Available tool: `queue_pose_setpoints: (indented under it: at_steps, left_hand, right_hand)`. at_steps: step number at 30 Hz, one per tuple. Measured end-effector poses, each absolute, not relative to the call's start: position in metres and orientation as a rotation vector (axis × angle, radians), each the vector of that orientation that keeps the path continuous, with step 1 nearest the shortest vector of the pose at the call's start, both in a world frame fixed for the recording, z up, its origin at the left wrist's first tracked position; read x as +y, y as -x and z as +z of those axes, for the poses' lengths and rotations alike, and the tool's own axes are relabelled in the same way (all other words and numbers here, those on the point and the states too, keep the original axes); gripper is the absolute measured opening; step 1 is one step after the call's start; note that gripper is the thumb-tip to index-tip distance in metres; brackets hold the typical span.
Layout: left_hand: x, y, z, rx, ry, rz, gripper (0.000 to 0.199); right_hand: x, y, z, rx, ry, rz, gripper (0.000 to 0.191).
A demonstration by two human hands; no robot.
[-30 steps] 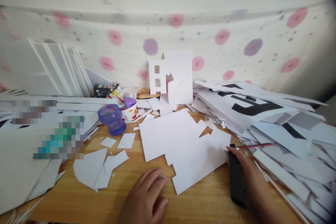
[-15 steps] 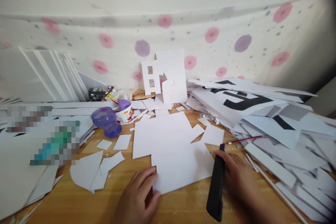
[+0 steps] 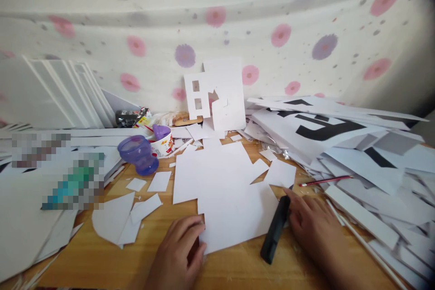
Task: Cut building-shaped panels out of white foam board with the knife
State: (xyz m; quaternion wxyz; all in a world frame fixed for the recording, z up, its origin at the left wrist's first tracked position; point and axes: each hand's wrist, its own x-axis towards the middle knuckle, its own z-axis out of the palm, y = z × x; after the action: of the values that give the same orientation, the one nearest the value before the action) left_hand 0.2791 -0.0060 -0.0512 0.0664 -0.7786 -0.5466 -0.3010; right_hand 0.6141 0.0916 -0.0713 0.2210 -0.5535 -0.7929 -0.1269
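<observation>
A large white cut sheet (image 3: 224,186) with notched edges lies on the wooden table in front of me. My left hand (image 3: 181,247) rests at its near left edge, fingers loosely bent, thumb apart, holding nothing. To the right, a black-handled cutter knife (image 3: 276,231) lies slanted over the sheet's right corner. Beside it is my right hand (image 3: 311,224), fingers loosely stretched, index fingertip close to the knife's far end. Whether that fingertip touches the knife I cannot tell. A red pencil (image 3: 326,180) lies just beyond the right hand.
Heaped white offcuts and sheets with black print (image 3: 326,129) cover the right side. At left stand a purple cup (image 3: 138,156), a paper tub (image 3: 163,145) and leaning white boards (image 3: 64,93). A cut-out white panel (image 3: 227,95) stands upright at the back. Small scraps (image 3: 159,181) lie about.
My right hand has loosened from the cutter knife and shifted slightly right. The knife now lies lower and more slanted. My left hand has hardly moved; the view has shifted a little.
</observation>
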Motion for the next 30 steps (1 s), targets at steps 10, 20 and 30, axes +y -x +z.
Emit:
queue_pose_setpoints:
  at_steps: [10, 20, 30]
  left_hand:
    - [-0.011, -0.277, -0.044, -1.797, 2.358, -0.927, 0.024]
    - [-0.01, -0.229, -0.052, -1.872, 2.311, -0.651, 0.028]
    - [0.006, -0.243, -0.036, -2.007, 2.38, -0.55, 0.022]
  right_hand:
    - [0.079, -0.601, -0.06, -2.399, 1.119, -0.305, 0.044]
    - [0.076, -0.613, -0.051, -1.901, 0.903, -0.102, 0.026]
    - [0.07, -0.613, -0.048, -1.745, 0.987, -0.014, 0.023]
